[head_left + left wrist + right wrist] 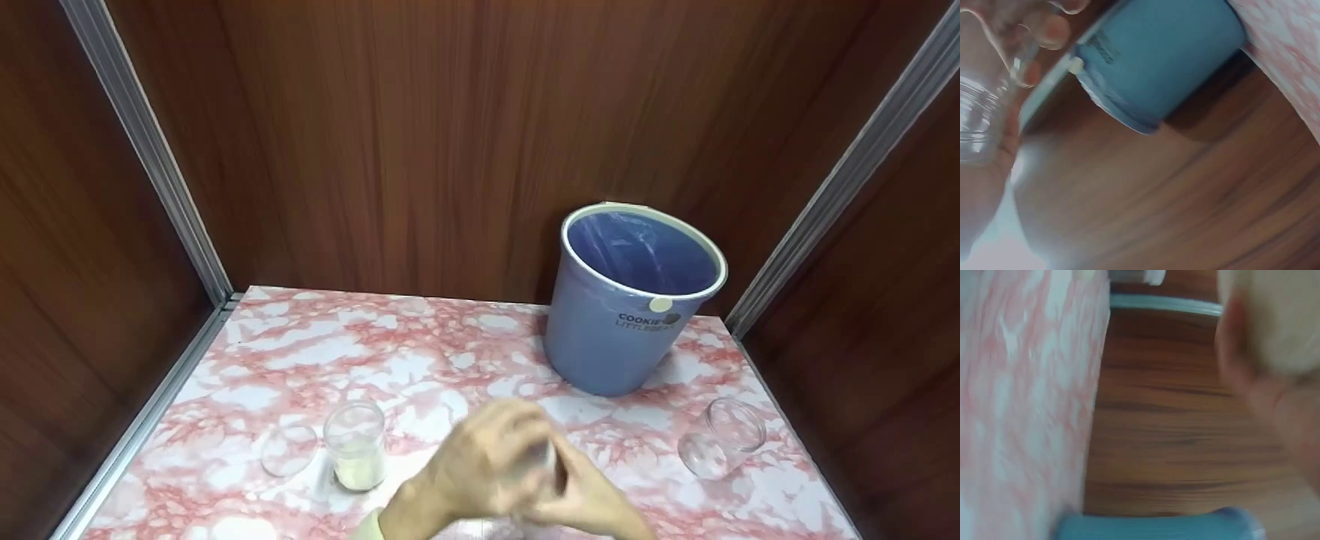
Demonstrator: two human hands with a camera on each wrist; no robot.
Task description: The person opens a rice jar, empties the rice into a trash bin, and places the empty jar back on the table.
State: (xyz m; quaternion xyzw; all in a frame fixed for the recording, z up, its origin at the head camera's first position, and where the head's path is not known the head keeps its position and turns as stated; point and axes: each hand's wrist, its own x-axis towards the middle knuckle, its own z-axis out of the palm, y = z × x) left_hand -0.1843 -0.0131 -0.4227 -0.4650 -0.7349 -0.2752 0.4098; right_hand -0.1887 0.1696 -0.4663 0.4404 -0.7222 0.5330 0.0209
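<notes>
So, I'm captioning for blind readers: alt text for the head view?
A person's left hand and right hand meet around a blurred, partly hidden item over a marbled table. To their left are a glass of pale contents and a clear disc; to their right, a blue bin and another glass.

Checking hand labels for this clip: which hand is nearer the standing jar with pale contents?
Left. The left hand is to the right of the jar, apart from it; the right hand is farther right, on the left hand's far side.
</notes>
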